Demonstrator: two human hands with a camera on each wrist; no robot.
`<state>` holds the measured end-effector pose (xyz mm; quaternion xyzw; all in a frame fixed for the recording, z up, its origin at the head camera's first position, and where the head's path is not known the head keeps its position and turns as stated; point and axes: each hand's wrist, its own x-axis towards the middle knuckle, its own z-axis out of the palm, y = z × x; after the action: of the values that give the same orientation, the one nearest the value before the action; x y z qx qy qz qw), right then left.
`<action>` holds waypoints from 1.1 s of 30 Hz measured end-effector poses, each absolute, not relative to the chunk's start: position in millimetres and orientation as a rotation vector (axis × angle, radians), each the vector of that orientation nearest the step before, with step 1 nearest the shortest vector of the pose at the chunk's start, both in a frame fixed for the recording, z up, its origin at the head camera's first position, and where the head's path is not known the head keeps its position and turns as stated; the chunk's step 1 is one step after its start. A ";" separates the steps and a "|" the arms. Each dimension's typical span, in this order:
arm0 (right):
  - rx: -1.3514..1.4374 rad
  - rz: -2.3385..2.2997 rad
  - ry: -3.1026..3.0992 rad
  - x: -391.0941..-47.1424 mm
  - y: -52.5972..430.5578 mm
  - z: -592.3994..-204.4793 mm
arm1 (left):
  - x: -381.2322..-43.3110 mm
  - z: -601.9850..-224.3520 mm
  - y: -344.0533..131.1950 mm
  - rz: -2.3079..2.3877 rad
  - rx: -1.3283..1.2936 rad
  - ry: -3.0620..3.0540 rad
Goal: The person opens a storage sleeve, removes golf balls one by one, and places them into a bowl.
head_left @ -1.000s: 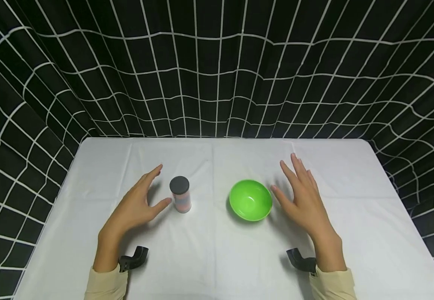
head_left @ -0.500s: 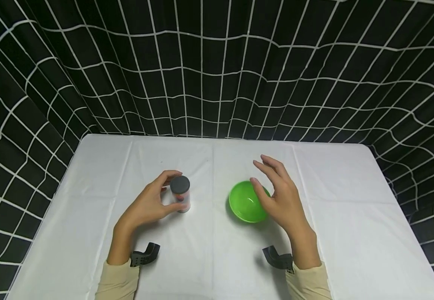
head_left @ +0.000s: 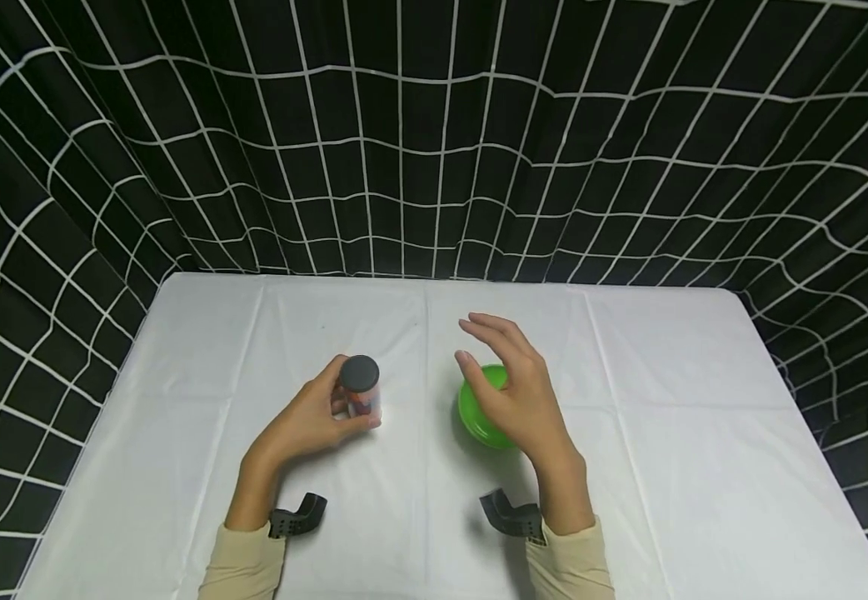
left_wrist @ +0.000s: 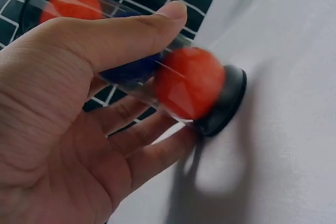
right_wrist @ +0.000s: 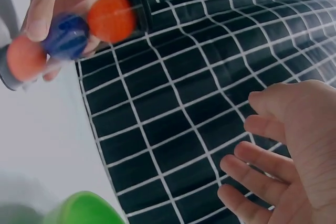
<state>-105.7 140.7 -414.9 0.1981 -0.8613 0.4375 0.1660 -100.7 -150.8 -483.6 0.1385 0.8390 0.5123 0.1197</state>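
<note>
A clear tube point(head_left: 363, 403) with a dark lid stands upright left of the table's middle. It contains two orange balls and a blue ball point(right_wrist: 67, 36), stacked in a row. My left hand point(head_left: 312, 419) grips it, thumb on the near side and fingers around the far side, as the left wrist view also shows. Whether its base touches the cloth, I cannot tell. My right hand point(head_left: 515, 390) hovers over the green bowl point(head_left: 482, 417), hiding its right part. The right fingers are spread and loosely bent, holding nothing.
White cloth point(head_left: 704, 467) covers the table. A black curtain with a white grid point(head_left: 434, 150) surrounds its back and sides. Black curved mounts point(head_left: 511, 514) are worn at both wrists.
My left hand has moved right and closed around the tube. My right hand has moved left, from beside the bowl to above it. The bowl has stayed in place.
</note>
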 end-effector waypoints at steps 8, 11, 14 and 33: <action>0.585 1.226 -2.581 -100.3 127.6 -420.6 | -98.9 -491.6 -154.1 1.477 0.398 2.479; 0.574 1.197 -2.622 -97.7 125.3 -422.6 | -97.8 -493.8 -154.4 1.512 0.404 2.440; 0.578 1.193 -2.637 -95.4 124.6 -424.1 | -96.5 -494.5 -153.8 1.556 0.415 2.397; 0.800 1.382 -2.583 -88.8 113.2 -415.5 | -91.3 -454.2 -148.5 1.364 0.562 2.720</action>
<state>-88.8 113.2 -415.5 0.2631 -0.8494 0.4544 0.0526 -91.3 -148.5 -454.2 0.1815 0.8788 0.4408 0.0236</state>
